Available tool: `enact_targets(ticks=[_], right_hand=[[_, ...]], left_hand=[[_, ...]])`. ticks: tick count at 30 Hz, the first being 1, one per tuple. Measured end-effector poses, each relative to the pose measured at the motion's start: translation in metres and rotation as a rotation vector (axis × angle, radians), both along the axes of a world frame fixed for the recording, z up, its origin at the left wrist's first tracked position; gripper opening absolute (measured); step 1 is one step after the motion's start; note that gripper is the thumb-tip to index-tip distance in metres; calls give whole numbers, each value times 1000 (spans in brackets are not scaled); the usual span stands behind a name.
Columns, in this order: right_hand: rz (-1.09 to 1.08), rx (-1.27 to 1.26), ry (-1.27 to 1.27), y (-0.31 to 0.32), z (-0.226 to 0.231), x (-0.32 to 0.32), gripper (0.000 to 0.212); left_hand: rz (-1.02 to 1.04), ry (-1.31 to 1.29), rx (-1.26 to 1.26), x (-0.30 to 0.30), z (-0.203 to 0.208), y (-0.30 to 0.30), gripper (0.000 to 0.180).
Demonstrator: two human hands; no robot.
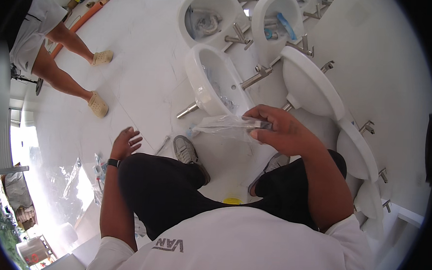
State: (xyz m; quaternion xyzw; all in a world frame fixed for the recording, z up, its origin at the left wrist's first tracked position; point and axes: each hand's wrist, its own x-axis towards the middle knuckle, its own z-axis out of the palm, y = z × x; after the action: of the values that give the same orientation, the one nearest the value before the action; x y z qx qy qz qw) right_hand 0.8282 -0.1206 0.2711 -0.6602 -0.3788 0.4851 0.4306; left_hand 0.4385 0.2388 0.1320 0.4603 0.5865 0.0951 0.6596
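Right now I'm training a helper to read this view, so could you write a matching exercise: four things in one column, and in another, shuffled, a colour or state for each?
Column one:
1. Bag
2. Left hand
3. Clogs
4. Pipe

Column two:
A. Orange
B. Empty, with a dark band at its wrist
C. Beige
D. Clear, held by the right hand

Right pairs: 1-D, 2-B, 3-C, 4-A
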Motion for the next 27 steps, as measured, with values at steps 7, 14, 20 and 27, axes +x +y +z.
enact_targets(ticks=[7, 14, 20, 27], right_hand=[[-67, 236, -364, 6, 23, -28, 43], [-289, 451, -296, 1, 66, -40, 31], [-352, 291, -69, -5, 68, 1, 27], [-219, 316, -413, 9, 29, 10, 31]], left_hand=[[-951, -174, 692, 111, 191, -96, 79], [-1172, -564, 332, 200, 186, -172, 51], [-1034, -566, 368, 217, 176, -168, 39], [-1042, -416, 372, 224, 149, -179, 33]])
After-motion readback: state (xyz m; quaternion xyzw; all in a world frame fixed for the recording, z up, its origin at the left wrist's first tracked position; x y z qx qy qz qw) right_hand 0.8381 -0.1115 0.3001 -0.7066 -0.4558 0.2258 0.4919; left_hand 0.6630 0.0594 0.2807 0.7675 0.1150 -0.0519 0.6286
